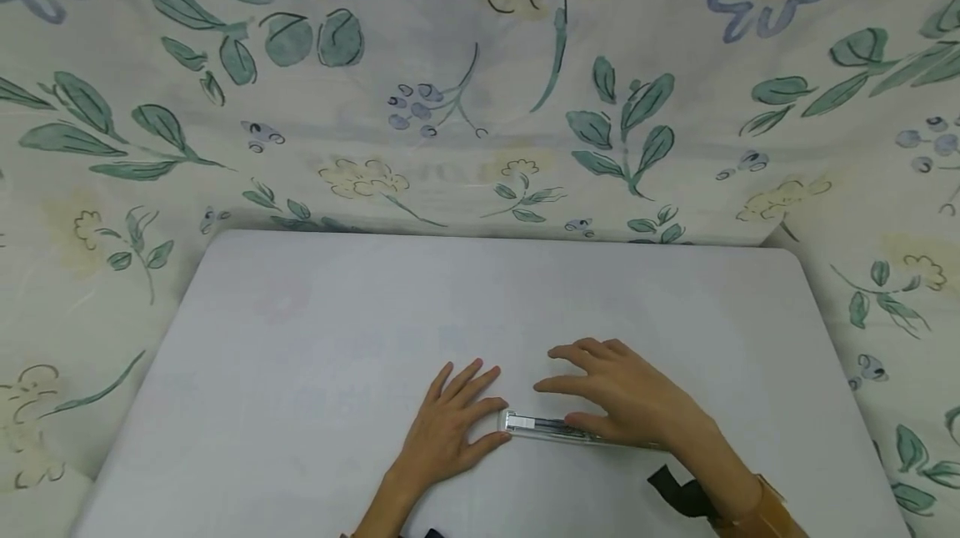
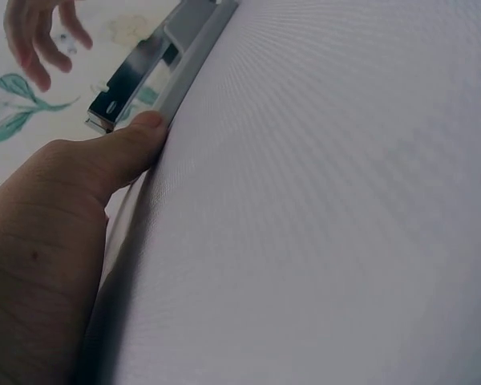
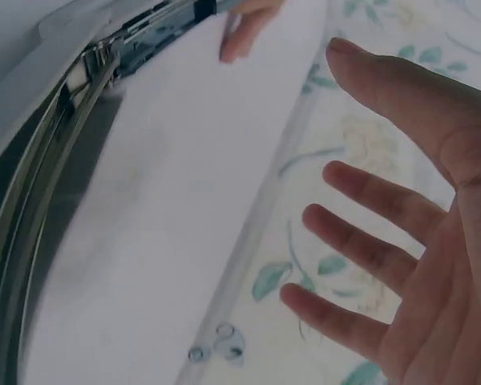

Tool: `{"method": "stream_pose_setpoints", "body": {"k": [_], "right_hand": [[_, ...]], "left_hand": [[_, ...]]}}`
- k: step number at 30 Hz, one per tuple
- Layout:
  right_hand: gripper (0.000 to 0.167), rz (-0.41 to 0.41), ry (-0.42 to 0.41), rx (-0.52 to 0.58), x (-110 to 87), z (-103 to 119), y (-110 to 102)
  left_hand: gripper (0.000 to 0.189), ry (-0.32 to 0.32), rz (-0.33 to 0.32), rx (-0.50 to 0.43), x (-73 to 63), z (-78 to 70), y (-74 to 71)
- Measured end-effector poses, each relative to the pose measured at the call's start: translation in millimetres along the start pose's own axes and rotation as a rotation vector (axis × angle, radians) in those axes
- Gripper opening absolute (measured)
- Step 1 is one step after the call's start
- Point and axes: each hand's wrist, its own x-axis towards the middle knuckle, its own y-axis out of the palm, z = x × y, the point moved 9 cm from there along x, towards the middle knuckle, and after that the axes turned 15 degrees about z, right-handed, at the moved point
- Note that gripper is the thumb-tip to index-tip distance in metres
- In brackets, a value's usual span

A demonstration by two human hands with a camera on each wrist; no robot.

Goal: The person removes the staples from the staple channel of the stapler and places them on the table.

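A slim stapler with metal parts (image 1: 551,427) lies lengthwise on the white tabletop (image 1: 337,329). My left hand (image 1: 450,429) rests on the table, thumb and index finger on either side of the stapler's left end, the other fingers spread. In the left wrist view, the thumb presses on the pale grey edge of the stapler (image 2: 194,56). My right hand (image 1: 626,392) is over the stapler's right part, fingers apart and gripping nothing, and hides some of it. The right wrist view shows long metal rails of the stapler (image 3: 44,176) close up.
Cloth with a leaf and flower print (image 1: 465,179) hangs behind the table and continues down both sides. A black strap (image 1: 678,495) sticks out by the right wrist, near a brown sleeve (image 1: 761,513). A small dark piece (image 1: 433,533) shows at the bottom edge.
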Motion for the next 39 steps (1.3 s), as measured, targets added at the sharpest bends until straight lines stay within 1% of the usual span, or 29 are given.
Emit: {"method": "stream_pose_setpoints", "body": {"k": [2, 5, 9, 11, 17, 20, 25, 28, 33, 36, 39], "right_hand": [[0.044, 0.026, -0.037, -0.03, 11.4, 6.8, 4.5], [0.041, 0.049, -0.1, -0.107, 26.4, 16.3, 15.6], [0.037, 0.056, -0.152, -0.208, 36.4, 24.4, 29.1], [0.034, 0.058, -0.161, -0.24, 38.1, 26.3, 32.9], [0.027, 0.04, -0.149, -0.3, 39.5, 26.9, 36.5], [0.027, 0.04, -0.144, -0.333, 40.1, 27.1, 38.8], [0.028, 0.033, -0.158, -0.368, 40.8, 28.3, 41.6], [0.025, 0.018, -0.171, -0.379, 40.6, 28.9, 41.6], [0.02, 0.005, -0.189, -0.365, 40.7, 29.4, 39.8], [0.029, 0.009, -0.194, -0.358, 41.8, 30.5, 37.7], [0.04, 0.034, -0.192, -0.363, 44.1, 31.8, 37.5]], "left_hand": [[0.038, 0.006, 0.0, 0.0, 0.0, -0.5, 0.1], [0.039, 0.016, 0.001, 0.0, 0.1, -1.5, 0.2], [0.039, 0.028, 0.01, 0.003, 1.5, -3.7, 0.3], [0.038, 0.033, 0.015, 0.011, 2.1, -4.8, 0.3], [0.037, 0.029, 0.025, 0.027, 2.3, -5.1, -0.2], [0.036, 0.031, 0.021, 0.027, 2.3, -4.9, -0.4], [0.036, 0.033, 0.009, 0.025, 1.8, -4.0, -0.3], [0.036, 0.032, 0.004, 0.022, 1.1, -3.0, -0.2], [0.037, 0.028, 0.004, 0.019, -0.3, -1.5, 0.4], [0.037, 0.029, 0.003, 0.013, -0.8, -1.0, 0.8], [0.036, 0.03, 0.004, 0.012, -1.0, -0.9, 1.1]]}}
